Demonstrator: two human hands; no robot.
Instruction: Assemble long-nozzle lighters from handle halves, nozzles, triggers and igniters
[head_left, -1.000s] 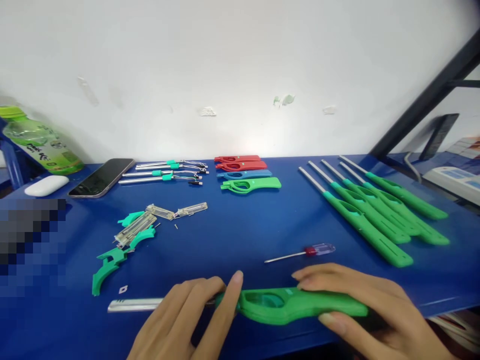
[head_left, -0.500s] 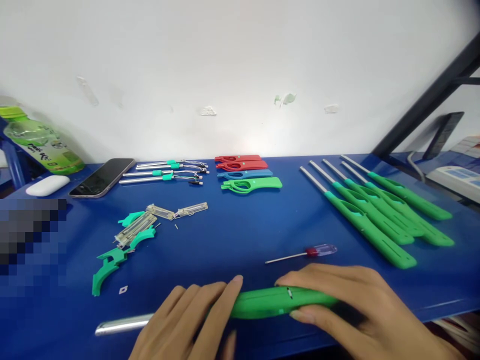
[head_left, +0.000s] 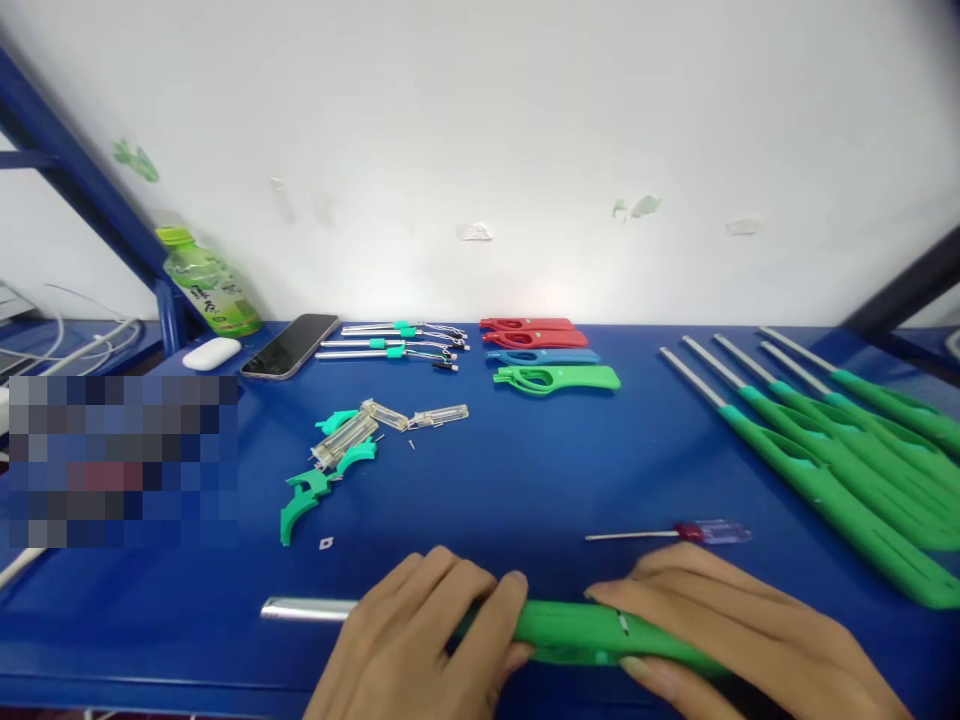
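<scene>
Here we are at the blue bench [head_left: 510,480], and it's a busy one! At the back left a green-capped bottle [head_left: 212,290] leans over, with a white case [head_left: 212,353] and a dark phone [head_left: 291,346] just in front. Next along come the metal rods [head_left: 360,355] with teal collars and loose wires, then the flat handle shells [head_left: 555,377]: two red, one blue, one green.

Closer in, there's a cluster of clear parts [head_left: 346,438] and teal pieces [head_left: 301,508], with a small flat piece [head_left: 326,543] on its own, beyond the held tube. Out on the right, five green lighters [head_left: 840,490] fan out, tubes pointing to the wall. And the tight spot: the screwdriver [head_left: 690,532] sits right at the far side of the right hand [head_left: 735,630], its handle close by the knuckles; whether they touch, I can't tell.

Now the front edge, where the long green lighter [head_left: 566,625] lies crosswise in both hands! The left hand [head_left: 427,635] is closed over its middle, silver tube poking out to the left. The right hand is narrowed on the green handle, thumb on the near side, fingers over the far side, the rear end under the palm.
</scene>
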